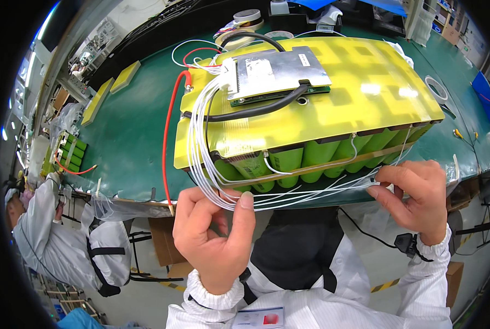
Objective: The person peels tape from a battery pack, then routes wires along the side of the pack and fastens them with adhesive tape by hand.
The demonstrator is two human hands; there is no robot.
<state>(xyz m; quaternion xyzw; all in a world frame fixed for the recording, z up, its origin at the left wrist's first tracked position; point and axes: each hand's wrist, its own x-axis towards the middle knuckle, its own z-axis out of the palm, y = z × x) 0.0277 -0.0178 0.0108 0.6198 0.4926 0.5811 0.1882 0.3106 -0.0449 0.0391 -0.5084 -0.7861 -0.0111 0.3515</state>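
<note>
White smock (pixel 321 307) closest to me, with a badge (pixel 260 317) across its front, and two bare hands reaching out of its cuffs. The left hand (pixel 214 236) has thumb and fingers brought together on a bundle of thin white wires (pixel 194 131), by the pack's near left corner. The right hand (pixel 417 197) pinches the far ends of them between thumb and forefinger, just off the near right side. Behind the wires sits a big battery pack (pixel 365 77), yellow board on top, green cells (pixel 316 156) along its near face. On it lies a metal-covered circuit board (pixel 280 71), where the wires gather; a red cable (pixel 166 142) droops at the left. All that rests on a green bench (pixel 132 137), and farther left another person (pixel 47 230) bends beside a smaller green pack (pixel 72 151)
</note>
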